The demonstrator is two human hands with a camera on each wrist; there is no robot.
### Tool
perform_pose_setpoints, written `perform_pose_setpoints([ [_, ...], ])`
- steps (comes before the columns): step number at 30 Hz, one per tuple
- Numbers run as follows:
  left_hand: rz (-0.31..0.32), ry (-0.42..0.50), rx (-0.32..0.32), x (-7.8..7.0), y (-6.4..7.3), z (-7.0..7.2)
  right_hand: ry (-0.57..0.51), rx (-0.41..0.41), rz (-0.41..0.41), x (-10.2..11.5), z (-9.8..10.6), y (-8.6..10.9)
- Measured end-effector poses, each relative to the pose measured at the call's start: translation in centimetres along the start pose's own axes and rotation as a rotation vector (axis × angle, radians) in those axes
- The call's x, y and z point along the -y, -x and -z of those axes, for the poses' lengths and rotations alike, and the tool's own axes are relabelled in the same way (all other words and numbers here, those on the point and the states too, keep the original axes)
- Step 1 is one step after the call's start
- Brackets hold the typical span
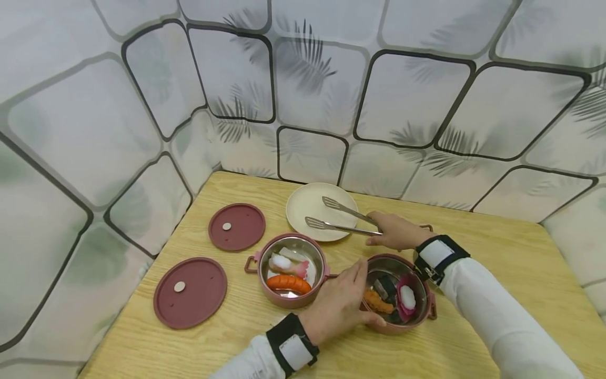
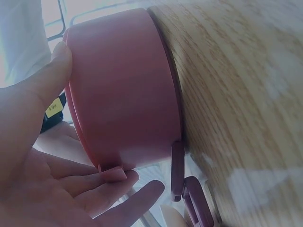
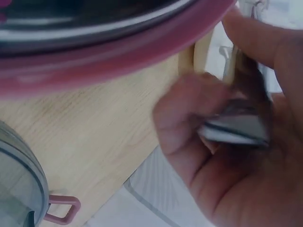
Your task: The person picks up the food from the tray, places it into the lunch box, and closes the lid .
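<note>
My right hand (image 1: 397,231) holds metal tongs (image 1: 350,228), their two slotted ends spread over the cream plate (image 1: 298,210). My left hand (image 1: 338,305) holds the near left side of the right pink pot (image 1: 395,329). In the left wrist view the thumb lies at this pot's rim and the fingers pass beside its handle (image 2: 113,174). Inside the pot are a fried-looking orange piece (image 1: 377,301), a dark piece (image 1: 385,287) and a white piece on magenta (image 1: 407,297). The left pink pot (image 1: 289,301) contains an orange sausage (image 1: 289,284) and white and pink pieces.
Two dark red round lids (image 1: 246,239) lie on the left of the wooden table (image 1: 265,347). Something with a transparent surface and a pink handle (image 3: 64,208) shows in the right wrist view. A patterned wall covering (image 1: 312,152) stands behind the table.
</note>
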State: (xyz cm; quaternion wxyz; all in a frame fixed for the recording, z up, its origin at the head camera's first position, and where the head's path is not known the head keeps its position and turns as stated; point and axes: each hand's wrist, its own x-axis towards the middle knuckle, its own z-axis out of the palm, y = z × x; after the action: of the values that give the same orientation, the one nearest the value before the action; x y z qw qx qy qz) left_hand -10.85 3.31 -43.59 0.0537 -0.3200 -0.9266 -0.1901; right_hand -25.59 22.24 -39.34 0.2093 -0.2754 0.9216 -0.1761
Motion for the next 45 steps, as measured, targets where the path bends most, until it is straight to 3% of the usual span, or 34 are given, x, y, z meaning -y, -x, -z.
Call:
perform_pose_setpoints([
  [7,0.011,0.007,0.029,-0.4,0.1,0.0,-0.113,0.104,-0.061,-0.4,-0.6,0.0],
  [12,0.011,0.006,0.046,-0.5,0.2,-0.1,-0.111,0.109,-0.069,-1.7,-1.1,0.2],
  [16,0.018,0.008,0.045,-0.6,0.2,-0.1,-0.121,0.063,-0.059,-2.1,-1.0,1.0],
  [20,0.046,0.043,0.056,-0.5,0.3,-0.3,-0.126,-0.062,-0.069,-1.9,-0.6,2.8],
  [26,-0.005,0.044,0.067,-0.1,1.0,0.2,-0.138,-0.396,-0.043,1.5,-1.1,8.2],
  [31,-0.021,0.127,0.042,0.6,1.9,2.7,-0.138,-0.674,0.066,5.4,-3.6,12.6],
  [34,-0.007,0.196,0.003,1.4,2.9,4.9,-0.164,-0.766,0.15,7.4,-5.6,13.9],
  [38,0.045,0.225,-0.072,3.5,5.1,7.7,-0.248,-0.803,0.224,9.7,-7.9,14.4],
  [43,0.149,0.111,-0.204,7.3,8.0,10.2,-0.371,-0.757,0.264,11.7,-10.1,13.5],
  [45,0.201,0.034,-0.241,9.0,9.2,10.7,-0.369,-0.72,0.259,12.1,-10.9,13.0],
])
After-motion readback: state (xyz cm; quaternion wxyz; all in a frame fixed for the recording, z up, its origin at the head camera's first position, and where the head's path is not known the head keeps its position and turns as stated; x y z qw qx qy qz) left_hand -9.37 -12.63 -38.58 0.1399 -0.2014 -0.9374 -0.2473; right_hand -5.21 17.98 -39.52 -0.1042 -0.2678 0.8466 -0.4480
